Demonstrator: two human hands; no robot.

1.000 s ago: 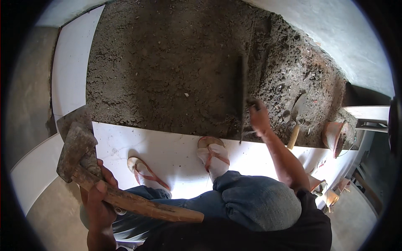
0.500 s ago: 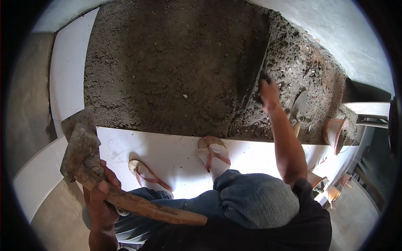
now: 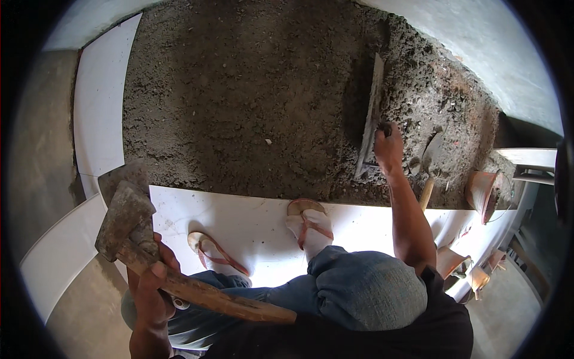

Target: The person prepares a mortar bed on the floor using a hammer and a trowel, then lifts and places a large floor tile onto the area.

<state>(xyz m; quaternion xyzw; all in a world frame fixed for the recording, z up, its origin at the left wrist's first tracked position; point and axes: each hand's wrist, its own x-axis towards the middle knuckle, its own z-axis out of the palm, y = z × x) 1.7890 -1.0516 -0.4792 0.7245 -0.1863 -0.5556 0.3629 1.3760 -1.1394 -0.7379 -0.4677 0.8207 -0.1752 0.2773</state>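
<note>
My left hand is closed round the wooden handle of a mallet, whose thick, mortar-stained head points up and left. Behind that head a flat metal blade sticks out; its handle is mostly hidden, so I cannot tell what tool it belongs to. My right hand grips a long plastering trowel, its narrow blade seen tilted over the mortar bed. Right of that hand a pointed trowel lies on the rough mortar, its wooden handle toward me.
White tiles run under my sandalled feet, and another white tile borders the mortar at left. A mortar-stained bucket stands at the right end, with more containers nearer me. Grey walls enclose the bed.
My right hand has come slightly nearer with the plastering trowel, which has turned so more of its blade shows. My left hand and the mallet have shifted slightly right and down.
</note>
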